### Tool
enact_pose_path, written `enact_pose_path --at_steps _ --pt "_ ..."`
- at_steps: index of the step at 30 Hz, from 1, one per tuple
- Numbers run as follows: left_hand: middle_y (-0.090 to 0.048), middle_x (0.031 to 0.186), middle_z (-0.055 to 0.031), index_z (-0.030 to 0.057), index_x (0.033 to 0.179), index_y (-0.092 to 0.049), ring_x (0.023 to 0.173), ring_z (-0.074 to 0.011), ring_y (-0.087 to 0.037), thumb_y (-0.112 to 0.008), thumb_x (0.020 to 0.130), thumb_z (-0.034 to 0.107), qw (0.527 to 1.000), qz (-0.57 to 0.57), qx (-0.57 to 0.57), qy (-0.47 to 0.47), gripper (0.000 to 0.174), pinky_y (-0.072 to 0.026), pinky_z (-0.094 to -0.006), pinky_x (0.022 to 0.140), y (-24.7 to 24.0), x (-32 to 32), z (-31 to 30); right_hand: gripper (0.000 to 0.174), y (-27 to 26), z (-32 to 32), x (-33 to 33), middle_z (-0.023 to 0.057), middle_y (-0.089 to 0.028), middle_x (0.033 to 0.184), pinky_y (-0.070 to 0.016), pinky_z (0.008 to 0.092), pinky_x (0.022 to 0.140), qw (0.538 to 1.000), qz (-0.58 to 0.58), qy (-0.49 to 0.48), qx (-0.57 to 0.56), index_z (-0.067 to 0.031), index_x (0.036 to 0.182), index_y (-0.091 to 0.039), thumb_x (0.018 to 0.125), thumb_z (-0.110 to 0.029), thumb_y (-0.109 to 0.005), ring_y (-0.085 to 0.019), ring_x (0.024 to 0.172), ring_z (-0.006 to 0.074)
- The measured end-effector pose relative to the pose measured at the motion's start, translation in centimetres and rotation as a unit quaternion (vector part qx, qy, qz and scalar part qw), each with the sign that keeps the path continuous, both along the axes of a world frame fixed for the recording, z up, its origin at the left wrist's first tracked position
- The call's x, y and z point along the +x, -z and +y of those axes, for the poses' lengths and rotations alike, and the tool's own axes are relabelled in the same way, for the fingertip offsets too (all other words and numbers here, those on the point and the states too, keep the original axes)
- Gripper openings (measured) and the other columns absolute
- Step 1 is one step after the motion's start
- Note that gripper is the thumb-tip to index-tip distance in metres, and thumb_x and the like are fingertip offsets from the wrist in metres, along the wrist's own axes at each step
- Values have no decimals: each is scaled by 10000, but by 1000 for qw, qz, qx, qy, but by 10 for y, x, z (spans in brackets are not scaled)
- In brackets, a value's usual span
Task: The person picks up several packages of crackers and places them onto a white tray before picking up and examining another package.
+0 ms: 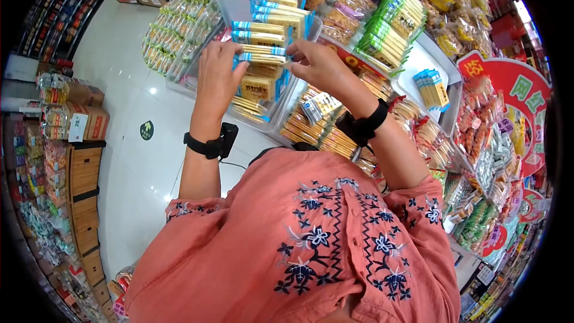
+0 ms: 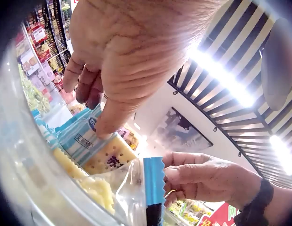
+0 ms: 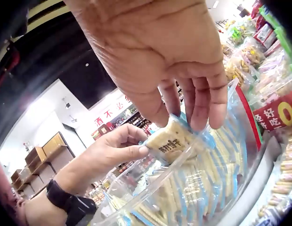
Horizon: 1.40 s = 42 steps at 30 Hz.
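Observation:
My left hand (image 1: 216, 78) and right hand (image 1: 326, 69) hold opposite ends of one clear packet of crackers (image 3: 172, 140) with blue-and-white ends. Seen from the right wrist, the packet is held at the rim of a clear plastic bin (image 3: 153, 181), and dark print shows on the pale cracker. My left thumb presses the packet's blue-and-white end in the left wrist view, while the right fingers and thumb are at the other blue end (image 2: 154, 181). Similar cracker packets (image 1: 256, 87) stand in rows inside the bin, below and beyond my hands.
Green-wrapped stick snacks (image 1: 391, 27) lie to the right of the bin. A lone cracker packet (image 1: 431, 90) rests in a white tray (image 1: 412, 81). Bundled biscuit sticks (image 1: 317, 122) fill the compartment nearer my body. Tiled floor (image 1: 128, 161) stretches left toward shelves with cartons (image 1: 86, 121).

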<state>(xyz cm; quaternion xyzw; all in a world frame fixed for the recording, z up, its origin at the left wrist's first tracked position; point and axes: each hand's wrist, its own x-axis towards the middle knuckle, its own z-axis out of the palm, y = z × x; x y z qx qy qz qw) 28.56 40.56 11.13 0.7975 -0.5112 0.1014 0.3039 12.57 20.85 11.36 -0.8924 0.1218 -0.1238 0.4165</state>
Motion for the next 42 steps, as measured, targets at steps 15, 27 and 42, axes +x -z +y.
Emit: enact_pose_path --at_steps 15,27,42 --pt "-619 1158 -61 22 1254 -584 1019 -128 -570 -695 941 162 938 339 -67 26 360 -477 -279 884 9 8 0 199 -6 -2 10 38 -570 753 -471 325 647 994 -48 25 100 -32 961 -619 821 -139 -710 -572 715 137" --pt "-610 1203 -48 31 1307 -572 1045 -126 -585 -567 1036 355 865 487 -121 26 422 -501 -286 852 2 0 -4 209 -17 -13 -14 -8 -624 914 -474 255 681 877 -35 54 477 -86 1022 -612 907 -239 -694 -590 770 86" --pt "-560 1350 -116 -5 1415 -482 1211 -196 -557 -524 1004 203 809 571 -124 66 463 -517 -354 933 -5 -12 -9 101 18 -26 -6 1 -624 908 -616 375 774 780 -78 103 612 -88 934 -587 937 -169 -646 -673 846 154"
